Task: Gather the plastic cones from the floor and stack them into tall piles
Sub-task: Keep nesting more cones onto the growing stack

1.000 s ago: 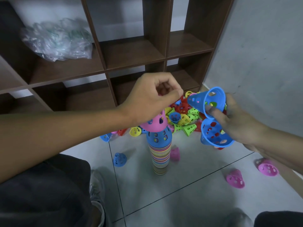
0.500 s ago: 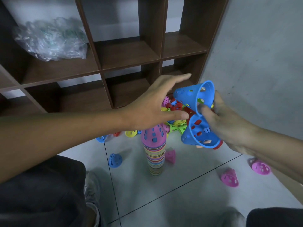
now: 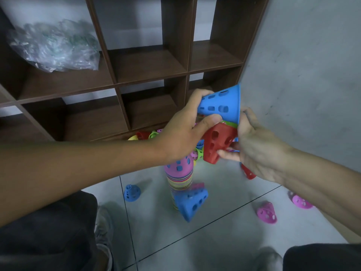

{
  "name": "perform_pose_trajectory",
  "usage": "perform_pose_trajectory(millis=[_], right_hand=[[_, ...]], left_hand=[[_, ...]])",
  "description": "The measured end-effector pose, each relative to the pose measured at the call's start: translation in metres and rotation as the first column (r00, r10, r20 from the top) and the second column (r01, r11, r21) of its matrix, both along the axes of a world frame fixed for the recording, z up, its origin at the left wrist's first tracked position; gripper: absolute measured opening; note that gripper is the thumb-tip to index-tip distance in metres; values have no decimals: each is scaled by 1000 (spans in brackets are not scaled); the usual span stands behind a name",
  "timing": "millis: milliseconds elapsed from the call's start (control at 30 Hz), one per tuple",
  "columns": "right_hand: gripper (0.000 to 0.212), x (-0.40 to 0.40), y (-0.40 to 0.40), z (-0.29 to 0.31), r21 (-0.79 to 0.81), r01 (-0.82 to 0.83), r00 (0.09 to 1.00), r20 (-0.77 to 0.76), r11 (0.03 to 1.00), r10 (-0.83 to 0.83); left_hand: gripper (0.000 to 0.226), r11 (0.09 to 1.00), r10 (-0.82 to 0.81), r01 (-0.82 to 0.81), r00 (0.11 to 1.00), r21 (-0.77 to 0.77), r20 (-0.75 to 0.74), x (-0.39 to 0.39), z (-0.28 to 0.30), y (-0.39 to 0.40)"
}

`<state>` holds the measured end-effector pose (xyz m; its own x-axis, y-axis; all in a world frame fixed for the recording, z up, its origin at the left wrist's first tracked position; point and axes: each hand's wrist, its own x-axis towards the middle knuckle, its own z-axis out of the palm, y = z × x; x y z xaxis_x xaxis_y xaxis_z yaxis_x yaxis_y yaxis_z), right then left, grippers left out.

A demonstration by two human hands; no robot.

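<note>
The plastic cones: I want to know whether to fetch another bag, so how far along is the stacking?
Done: one tall striped stack of plastic cones, pink on top, stands on the grey tiled floor. In hand: the left hand grips a blue perforated cone; the right hand holds a red perforated cone. Left: the loose pile of mixed cones by the brown shelf and scattered pink and blue ones.

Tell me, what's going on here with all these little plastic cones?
A person is sorting cones into a pile. The left hand grips the narrow end of a blue cone, while the right hand holds a red cone. Below them a tall striped stack stands on the floor, topped by a pink cone. Another blue cone, blurred, is beside the stack, and loose cones lie around it.
</note>
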<state>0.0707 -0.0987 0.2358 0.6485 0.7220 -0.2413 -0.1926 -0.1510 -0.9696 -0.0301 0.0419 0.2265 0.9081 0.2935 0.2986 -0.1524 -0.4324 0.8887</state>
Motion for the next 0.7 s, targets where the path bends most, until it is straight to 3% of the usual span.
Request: perform_pose_trajectory(millis=[100, 200, 267, 467, 567, 700], right_hand=[[47, -2, 6, 1, 16, 9, 998, -66, 1000, -7], [87, -2, 9, 4, 41, -49, 997, -60, 998, 51], [103, -3, 11, 5, 52, -93, 995, -29, 994, 95], [73, -6, 3, 6, 85, -110, 993, 48, 990, 107], [69, -4, 0, 3, 59, -99, 995, 41, 993, 96], [66, -2, -3, 1, 3, -110, 990, 84, 994, 110]], left_hand=[[37, 999, 32, -32, 999, -6, 0, 4, 3, -1], [33, 999, 41, -41, 999, -13, 2, 6, 9, 2], [31, 998, 56, -56, 998, -24, 6, 6, 12, 2], [28, 996, 36, -37, 999, -85, -18, 0, 14, 3], [26, 992, -17, 11, 999, -124, -49, -5, 14, 3], [30, 999, 37, -39, 996, -20, -87, -9, 17, 10]])
